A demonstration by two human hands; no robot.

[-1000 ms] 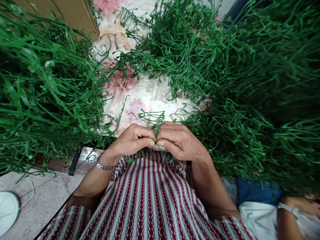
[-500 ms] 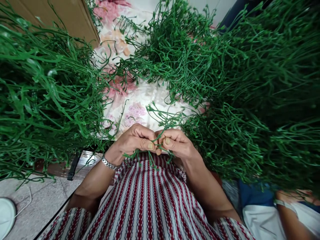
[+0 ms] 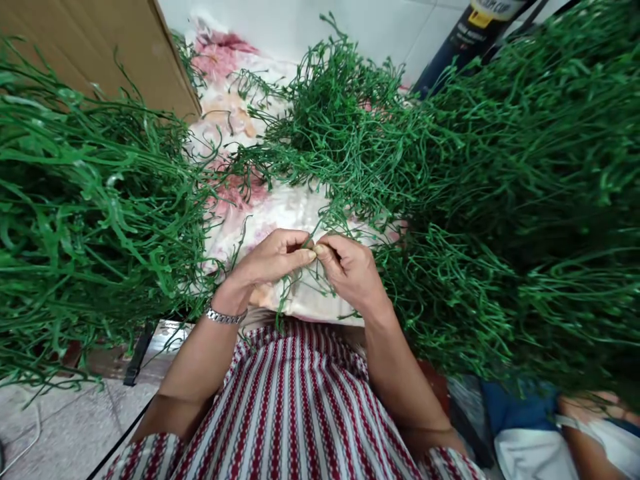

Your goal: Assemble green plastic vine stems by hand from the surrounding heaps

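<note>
Flowery cloth (image 3: 295, 208) covers the surface (image 3: 330, 312), pale with pink blooms. Closest to me is a striped red and white top (image 3: 300, 407). At the middle of the near edge, the left hand (image 3: 277, 255) and the right hand (image 3: 353, 270) have moved out from the lap, so the thin green stem (image 3: 315, 231) is over the cloth now. That seems to give the fiddly work more room. Their fingers have come together too, tips touching in a tight pinch on it. Loose bits dangle below. Big curly green piles, bendy with knobby tips, fill the left side (image 3: 100, 207) and right side (image 3: 500, 247). Past the far left corner stands flat brown cardboard (image 3: 100, 50); far right, a smooth dark tube (image 3: 465, 50) by a shiny pale wall (image 3: 295, 27).
</note>
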